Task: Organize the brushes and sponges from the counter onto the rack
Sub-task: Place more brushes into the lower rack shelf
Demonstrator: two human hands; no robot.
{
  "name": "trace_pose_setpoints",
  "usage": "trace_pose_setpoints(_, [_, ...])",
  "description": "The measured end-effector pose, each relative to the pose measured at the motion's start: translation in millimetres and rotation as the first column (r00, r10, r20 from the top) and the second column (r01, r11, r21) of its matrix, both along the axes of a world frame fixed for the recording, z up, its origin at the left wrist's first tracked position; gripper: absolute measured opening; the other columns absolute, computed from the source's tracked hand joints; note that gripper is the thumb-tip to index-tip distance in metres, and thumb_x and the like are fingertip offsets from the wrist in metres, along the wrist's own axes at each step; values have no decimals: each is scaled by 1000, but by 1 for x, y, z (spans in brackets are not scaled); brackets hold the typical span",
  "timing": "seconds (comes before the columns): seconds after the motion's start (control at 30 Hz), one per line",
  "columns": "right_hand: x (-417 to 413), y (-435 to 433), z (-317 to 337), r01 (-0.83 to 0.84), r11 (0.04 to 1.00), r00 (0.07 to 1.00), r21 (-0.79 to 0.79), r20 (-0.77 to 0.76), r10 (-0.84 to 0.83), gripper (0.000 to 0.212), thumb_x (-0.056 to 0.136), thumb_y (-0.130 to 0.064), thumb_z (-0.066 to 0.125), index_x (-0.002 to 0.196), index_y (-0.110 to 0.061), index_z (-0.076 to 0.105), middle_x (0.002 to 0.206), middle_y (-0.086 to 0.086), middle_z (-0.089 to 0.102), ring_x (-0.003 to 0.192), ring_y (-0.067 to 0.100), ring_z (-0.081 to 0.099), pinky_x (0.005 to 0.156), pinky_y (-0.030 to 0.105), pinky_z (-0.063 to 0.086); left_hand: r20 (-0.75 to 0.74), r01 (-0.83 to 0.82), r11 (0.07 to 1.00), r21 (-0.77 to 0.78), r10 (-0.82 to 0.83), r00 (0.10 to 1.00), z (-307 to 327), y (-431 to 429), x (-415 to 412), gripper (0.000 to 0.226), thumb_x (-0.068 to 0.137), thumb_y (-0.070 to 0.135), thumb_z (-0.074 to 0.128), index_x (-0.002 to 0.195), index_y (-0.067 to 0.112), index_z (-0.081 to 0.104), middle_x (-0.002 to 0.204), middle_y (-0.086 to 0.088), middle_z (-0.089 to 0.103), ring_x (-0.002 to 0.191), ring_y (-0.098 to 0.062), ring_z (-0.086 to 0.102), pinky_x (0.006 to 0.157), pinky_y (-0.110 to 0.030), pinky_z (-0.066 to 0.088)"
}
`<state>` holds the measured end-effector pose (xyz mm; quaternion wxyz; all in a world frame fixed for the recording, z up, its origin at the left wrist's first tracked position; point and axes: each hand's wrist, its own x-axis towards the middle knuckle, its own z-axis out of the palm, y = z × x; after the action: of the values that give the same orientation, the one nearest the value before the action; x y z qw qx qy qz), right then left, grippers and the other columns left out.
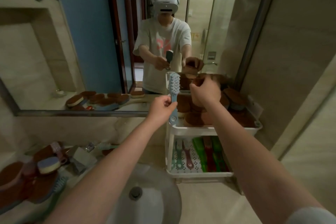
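Pinching the handle of a pale blue brush (175, 85), the left hand (161, 108) holds it upright, bristles up, beside the white rack (192, 129). The right hand (205, 94) grips a brown sponge (198, 80) above its top tier.

No legible txt or nos. anywhere

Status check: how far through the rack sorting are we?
Partly done. Done: stacked sponges fill the rack's top tier; coloured brushes lie in the lower tier. In hand: left hand holds a blue brush by its handle; right hand grips a brown sponge over the top tier. Left: a pile of sponges and brushes on the counter beside the sink.
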<state>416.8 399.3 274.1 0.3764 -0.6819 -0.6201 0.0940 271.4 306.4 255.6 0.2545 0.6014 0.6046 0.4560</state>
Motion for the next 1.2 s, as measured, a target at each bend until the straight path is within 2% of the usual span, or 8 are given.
trace_pose_setpoints(0.13, [-5,10,-11,70,997,963,-30,264,-60,57,84,-47,57,129,-14,45,133,13,45,122,35,43,97,46,39,10,-18,1000,-20,18,1000,-1,6,-7,21,89,19,60,90,-1,64,91,-15,69,85,-27,66,81,-45,55])
trace_pose_setpoints(0.3, [-8,14,-22,150,988,904,-48,411,-117,49,88,-45,50,123,-11,53,134,15,45,127,35,35,105,48,26,60,-3,999,-52,6,998,-6,5,-10,19,90,18,59,91,0,64,92,-16,69,86,-27,67,78,-40,54])
trace_pose_setpoints(0.47, [-10,9,-19,122,993,899,2,424,-111,46,90,-45,45,118,-11,58,131,16,46,125,36,35,102,49,28,162,26,997,-73,-14,987,-3,-3,-10,14,91,17,56,87,5,60,68,0,60,45,2,52,45,-12,40])
trace_pose_setpoints(0.67, [-16,-39,-30,-100,947,995,304,49,89,29,92,-31,52,113,-13,60,116,9,56,110,27,50,90,41,41,290,82,993,-83,-54,956,-14,-28,-5,14,91,14,57,77,11,61,59,-5,57,43,-7,52,43,-14,39])
trace_pose_setpoints(0.77, [-9,-76,-44,-139,893,947,429,-207,247,17,92,-20,54,102,-11,62,97,3,61,88,14,57,76,25,45,274,111,991,-82,-84,958,-28,-46,-2,15,90,11,57,75,12,60,57,-5,58,43,-5,54,45,-15,40])
trace_pose_setpoints(0.9, [0,-122,-70,-124,880,887,459,-347,306,5,90,-15,56,87,-19,58,77,-12,58,74,4,56,67,20,43,256,188,976,-106,-156,954,-54,-67,3,18,89,7,58,72,12,59,55,-4,59,41,-4,54,46,-16,43])
trace_pose_setpoints(1.03, [13,-154,-114,-176,910,845,374,-416,335,16,89,-5,58,77,-15,54,65,-13,52,62,-4,51,59,12,37,257,246,953,-175,-197,946,-88,-80,15,23,87,0,59,68,12,57,40,6,56,36,-1,53,43,-13,42])
trace_pose_setpoints(1.2, [38,-175,-182,-356,934,825,-7,-471,311,18,87,-2,60,74,-14,62,65,-6,58,57,-1,51,60,20,40,195,287,916,-282,-238,952,-129,-86,34,27,86,1,60,65,14,53,50,3,56,37,2,54,44,-12,44])
